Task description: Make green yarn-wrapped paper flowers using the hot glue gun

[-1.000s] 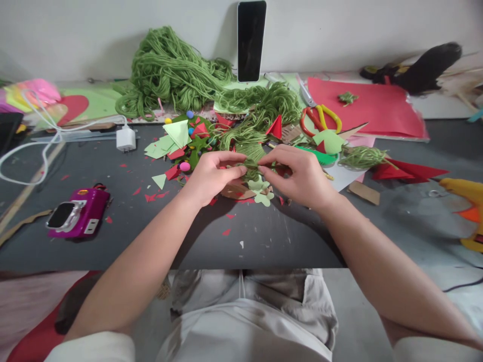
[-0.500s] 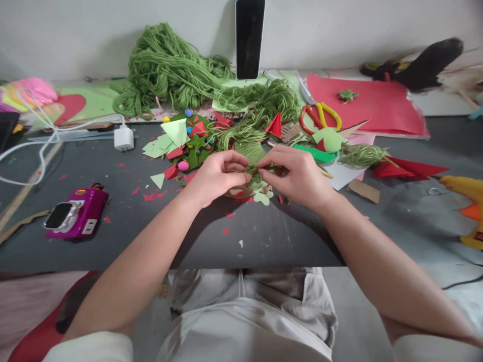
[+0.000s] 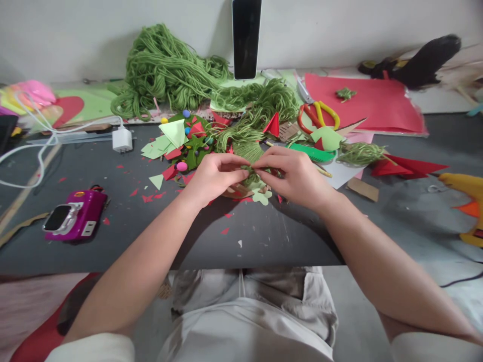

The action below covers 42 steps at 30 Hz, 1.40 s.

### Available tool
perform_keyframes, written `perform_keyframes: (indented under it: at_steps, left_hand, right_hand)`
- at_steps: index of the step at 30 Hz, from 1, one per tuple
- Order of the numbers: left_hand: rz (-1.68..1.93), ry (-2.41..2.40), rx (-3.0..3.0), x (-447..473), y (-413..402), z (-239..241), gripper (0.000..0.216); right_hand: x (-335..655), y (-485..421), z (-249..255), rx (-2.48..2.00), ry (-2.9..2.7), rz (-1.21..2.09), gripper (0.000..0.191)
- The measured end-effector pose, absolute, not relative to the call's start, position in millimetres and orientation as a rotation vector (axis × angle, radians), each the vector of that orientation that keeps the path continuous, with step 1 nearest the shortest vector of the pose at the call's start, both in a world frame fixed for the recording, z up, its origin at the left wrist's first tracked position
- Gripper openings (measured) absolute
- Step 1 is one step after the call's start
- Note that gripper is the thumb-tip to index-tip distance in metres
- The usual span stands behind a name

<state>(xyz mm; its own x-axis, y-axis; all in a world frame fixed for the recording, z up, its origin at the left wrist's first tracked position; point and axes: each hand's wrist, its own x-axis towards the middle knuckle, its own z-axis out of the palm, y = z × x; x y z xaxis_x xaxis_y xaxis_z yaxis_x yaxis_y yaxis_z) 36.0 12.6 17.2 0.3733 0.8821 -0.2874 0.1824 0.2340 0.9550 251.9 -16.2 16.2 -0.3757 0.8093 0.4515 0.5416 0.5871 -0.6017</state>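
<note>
Strands of green yarn (image 3: 248, 149) fan down from a larger tangle to my fingertips at the middle of the dark table. My left hand (image 3: 218, 176) is closed, thumb and fingers pinching the yarn from the left. From the right, my right hand (image 3: 289, 173) pinches the same yarn, its fingertips almost touching those of the left. Partly hidden beneath the hands lies a brown cardboard piece (image 3: 238, 192), and a pale green flower-shaped paper cutout (image 3: 261, 195) sits by it. Just what the fingertips grip inside the yarn is too small to see.
Scissors (image 3: 319, 115) lie behind my right hand, near a green cutter (image 3: 313, 152) and red paper (image 3: 362, 105). A big yarn heap (image 3: 162, 70) and a propped phone (image 3: 246, 40) are at the back. A glue gun (image 3: 466, 201) lies right, a purple device (image 3: 77, 213) left.
My right hand's fingertips have shifted slightly left, closer to the left hand's. The view has moved a little; the surrounding things lie as before.
</note>
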Motion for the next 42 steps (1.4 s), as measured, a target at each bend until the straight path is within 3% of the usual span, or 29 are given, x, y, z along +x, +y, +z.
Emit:
perform_keyframes:
  at_steps: [12,23,34,42]
  left_hand:
    - [0.743,1.162,1.258,39,13,11,0.024]
    - [0.738,1.118,1.165,48,8,15,0.044]
    - [0.879,1.127,1.221,46,17,4,0.024]
    - [0.928,1.132,1.126,49,14,8,0.028]
  right_hand:
    - [247,-16,15,-1.14,-2.047,0.394,0.008]
    - [245,-17,13,-1.123,-2.037,0.383,0.012]
    - [249,-17,15,-1.041,-2.122,0.424,0.026]
    - [245,-18,15,-1.112,-2.042,0.341,0.012]
